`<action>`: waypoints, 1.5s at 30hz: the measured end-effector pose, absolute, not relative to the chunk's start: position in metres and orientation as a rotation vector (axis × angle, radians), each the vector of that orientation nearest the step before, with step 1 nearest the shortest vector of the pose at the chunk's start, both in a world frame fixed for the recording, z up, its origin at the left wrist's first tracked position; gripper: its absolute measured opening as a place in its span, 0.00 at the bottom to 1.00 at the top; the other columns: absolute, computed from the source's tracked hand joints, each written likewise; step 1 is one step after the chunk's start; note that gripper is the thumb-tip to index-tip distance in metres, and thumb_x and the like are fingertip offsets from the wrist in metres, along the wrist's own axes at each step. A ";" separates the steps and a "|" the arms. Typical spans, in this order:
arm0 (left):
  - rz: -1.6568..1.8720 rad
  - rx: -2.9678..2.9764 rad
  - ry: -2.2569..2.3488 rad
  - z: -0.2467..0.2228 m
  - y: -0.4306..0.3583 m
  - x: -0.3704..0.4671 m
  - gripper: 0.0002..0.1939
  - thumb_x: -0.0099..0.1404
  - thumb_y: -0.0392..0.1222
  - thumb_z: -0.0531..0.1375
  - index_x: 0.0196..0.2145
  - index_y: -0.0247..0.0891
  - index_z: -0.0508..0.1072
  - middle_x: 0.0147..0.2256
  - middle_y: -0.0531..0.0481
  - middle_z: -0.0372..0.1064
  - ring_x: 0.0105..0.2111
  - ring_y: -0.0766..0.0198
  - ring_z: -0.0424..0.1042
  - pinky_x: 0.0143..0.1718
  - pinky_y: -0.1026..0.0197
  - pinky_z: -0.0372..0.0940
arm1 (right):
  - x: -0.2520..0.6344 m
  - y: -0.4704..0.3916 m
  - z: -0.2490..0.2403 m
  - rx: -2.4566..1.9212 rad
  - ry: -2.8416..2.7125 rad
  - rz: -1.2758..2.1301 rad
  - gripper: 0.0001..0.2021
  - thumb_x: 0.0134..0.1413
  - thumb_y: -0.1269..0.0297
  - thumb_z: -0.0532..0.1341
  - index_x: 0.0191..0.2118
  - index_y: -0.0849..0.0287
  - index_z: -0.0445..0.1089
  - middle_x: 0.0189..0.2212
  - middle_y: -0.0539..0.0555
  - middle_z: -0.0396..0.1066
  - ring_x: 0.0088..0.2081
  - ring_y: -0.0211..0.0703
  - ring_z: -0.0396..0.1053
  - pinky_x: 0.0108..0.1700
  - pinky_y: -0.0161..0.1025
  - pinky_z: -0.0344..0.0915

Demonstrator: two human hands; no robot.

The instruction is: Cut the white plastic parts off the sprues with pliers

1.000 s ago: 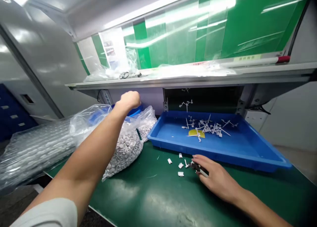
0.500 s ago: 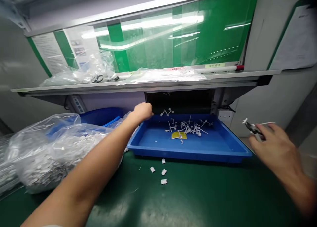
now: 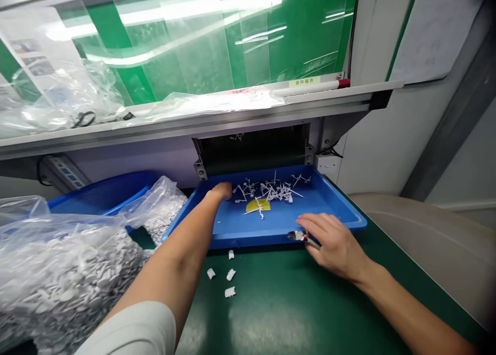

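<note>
My left hand reaches into the left back part of the blue tray, beside white branched plastic pieces. Its fingers are closed, and what they hold, if anything, is hidden. Over the tray's front right edge, my right hand is wrapped round a pair of cutting pliers, with a small white bit near their jaws. Several small white parts lie on the green table in front of the tray.
Clear bags full of white parts and a blue basket stand at the left. A shelf with plastic bags and a white rod crosses above the tray.
My left hand has moved down into the tray. My right hand has come in from the far right to the tray's front edge with the pliers. The view has shifted right.
</note>
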State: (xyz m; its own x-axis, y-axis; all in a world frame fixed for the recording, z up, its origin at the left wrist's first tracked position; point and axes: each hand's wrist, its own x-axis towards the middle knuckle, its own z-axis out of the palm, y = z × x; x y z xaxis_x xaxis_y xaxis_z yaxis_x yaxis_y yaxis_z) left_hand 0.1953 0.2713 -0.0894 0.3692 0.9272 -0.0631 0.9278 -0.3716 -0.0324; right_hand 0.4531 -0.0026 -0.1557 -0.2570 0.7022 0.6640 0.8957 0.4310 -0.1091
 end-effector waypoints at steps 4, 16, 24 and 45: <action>-0.101 2.517 1.747 -0.095 0.280 0.215 0.16 0.68 0.44 0.59 0.51 0.34 0.69 0.49 0.42 0.68 0.46 0.56 0.70 0.46 0.49 0.69 | 0.448 -0.005 -0.152 -1.285 -2.058 -0.367 0.22 0.50 0.77 0.56 0.52 0.58 0.67 0.48 0.57 0.71 0.44 0.51 0.68 0.44 0.47 0.65; 0.647 2.020 1.079 -0.078 0.119 0.191 0.15 0.67 0.44 0.56 0.48 0.33 0.69 0.38 0.45 0.75 0.35 0.62 0.76 0.32 0.63 0.73 | 0.407 -0.025 -0.144 -1.070 -1.878 0.057 0.31 0.53 0.75 0.55 0.63 0.53 0.55 0.39 0.54 0.71 0.39 0.45 0.69 0.44 0.46 0.68; 0.440 1.516 0.624 -0.123 0.017 0.173 0.12 0.62 0.46 0.63 0.34 0.32 0.75 0.28 0.49 0.71 0.27 0.66 0.72 0.23 0.67 0.71 | 0.378 -0.043 -0.145 -1.021 -1.987 0.147 0.27 0.55 0.73 0.56 0.61 0.52 0.61 0.46 0.54 0.72 0.43 0.46 0.70 0.48 0.45 0.69; 0.815 1.524 0.786 -0.135 0.012 0.169 0.12 0.61 0.42 0.65 0.41 0.34 0.77 0.27 0.52 0.72 0.26 0.68 0.72 0.31 0.66 0.72 | 0.379 -0.036 -0.156 -1.451 -2.011 0.213 0.09 0.51 0.71 0.57 0.39 0.55 0.68 0.37 0.53 0.72 0.40 0.48 0.68 0.43 0.45 0.64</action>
